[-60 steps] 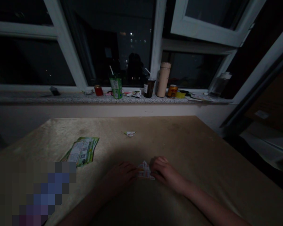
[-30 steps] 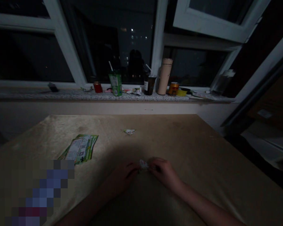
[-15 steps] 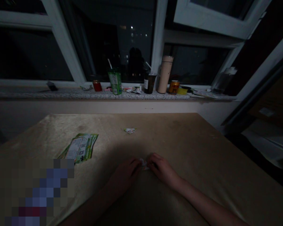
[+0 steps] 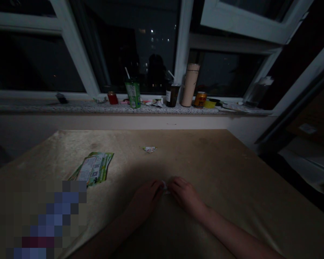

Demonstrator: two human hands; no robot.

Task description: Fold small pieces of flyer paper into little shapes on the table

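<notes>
Near the middle of the table, my left hand [image 4: 148, 194] and my right hand [image 4: 184, 192] are close together. Between their fingertips is a small whitish piece of folded paper or wrapper [image 4: 165, 188], mostly covered by the fingers. Both hands are closed, pinching it from opposite sides. Farther out lies a small triangular folded piece [image 4: 150, 149], white with green edges, flat on the cloth. To the left, a few green printed packets [image 4: 101, 167] lie fanned in a stack. Dim light hides the finer details of the fingers.
A beige cloth covers the table [image 4: 205, 154]. Beyond it, a granite windowsill [image 4: 83, 107] carries a green cup [image 4: 133, 94], a red jar [image 4: 112, 98], a dark cup [image 4: 172, 95], a tall flask [image 4: 190, 85] and an orange can [image 4: 200, 99]. A pixelated patch blurs the lower left.
My hands have drawn slightly closer together, and less of the paper piece shows between them. The rest has only shifted a little with the camera.
</notes>
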